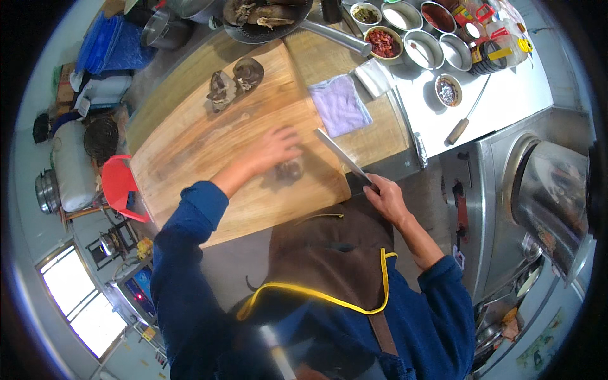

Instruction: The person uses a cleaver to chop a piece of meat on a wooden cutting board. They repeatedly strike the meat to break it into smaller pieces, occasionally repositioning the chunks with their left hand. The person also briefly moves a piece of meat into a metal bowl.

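A large wooden cutting board point(190, 156) lies before me. My left hand point(278, 147), somewhat blurred, is over the board with fingers spread, just above a dark brown piece of food point(289, 170); I see nothing in its fingers. Around the handle of a knife point(343, 154) closes my right hand point(384, 194), at the board's right edge, the blade pointing up and left. Two more dark brown pieces, perhaps cooked meat, lie towards the far side: one wrinkled point(222, 90), one rounder point(248, 74).
A purple cloth point(341, 105) lies right of the board. Beyond it stand a bowl of red chillies point(383, 42), metal bowls point(423, 49) and a small sauce bowl point(448, 91). A strainer's metal handle point(337, 38) reaches over the far edge. A red plastic stool point(118, 187) is at left.
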A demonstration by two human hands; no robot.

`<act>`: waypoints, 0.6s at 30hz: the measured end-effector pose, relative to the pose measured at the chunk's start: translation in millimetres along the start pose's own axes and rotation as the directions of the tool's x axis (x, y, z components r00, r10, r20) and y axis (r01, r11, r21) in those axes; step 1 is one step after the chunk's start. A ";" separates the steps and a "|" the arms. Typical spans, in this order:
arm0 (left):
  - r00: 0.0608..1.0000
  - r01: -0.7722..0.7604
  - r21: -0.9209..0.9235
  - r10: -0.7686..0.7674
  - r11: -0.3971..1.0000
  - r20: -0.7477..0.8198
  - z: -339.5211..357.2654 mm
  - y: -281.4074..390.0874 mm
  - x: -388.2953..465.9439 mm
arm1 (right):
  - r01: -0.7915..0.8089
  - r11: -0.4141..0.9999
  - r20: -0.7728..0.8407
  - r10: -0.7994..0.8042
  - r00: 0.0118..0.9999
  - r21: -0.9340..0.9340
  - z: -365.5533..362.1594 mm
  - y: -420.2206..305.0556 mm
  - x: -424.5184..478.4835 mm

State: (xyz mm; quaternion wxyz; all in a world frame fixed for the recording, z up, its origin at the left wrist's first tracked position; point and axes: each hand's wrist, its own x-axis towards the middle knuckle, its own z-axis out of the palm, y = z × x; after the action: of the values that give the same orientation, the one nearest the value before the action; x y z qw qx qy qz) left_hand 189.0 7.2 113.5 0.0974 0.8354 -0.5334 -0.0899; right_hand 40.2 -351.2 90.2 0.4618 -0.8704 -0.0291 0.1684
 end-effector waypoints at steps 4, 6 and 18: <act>0.968 -0.046 0.006 0.043 0.999 0.248 4.9 -14.4 17.8 | 0.013 1.000 -0.007 -0.012 1.000 0.025 7.1 -1.4 -1.9; 0.962 -0.075 0.015 0.068 0.997 0.264 7.8 -18.2 24.8 | 0.066 0.997 -0.067 -0.063 0.996 0.039 15.9 3.3 -3.1; 0.934 0.219 -0.152 -0.162 0.964 0.318 -10.2 -54.9 -17.2 | -0.102 0.976 -0.028 0.110 0.994 0.194 16.5 -13.7 -12.4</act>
State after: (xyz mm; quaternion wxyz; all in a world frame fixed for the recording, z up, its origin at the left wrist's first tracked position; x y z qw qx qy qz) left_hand 232.4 46.1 109.9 0.0825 0.8469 -0.4475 -0.2751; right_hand 24.7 -332.8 96.2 0.5346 -0.8251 0.0427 0.1780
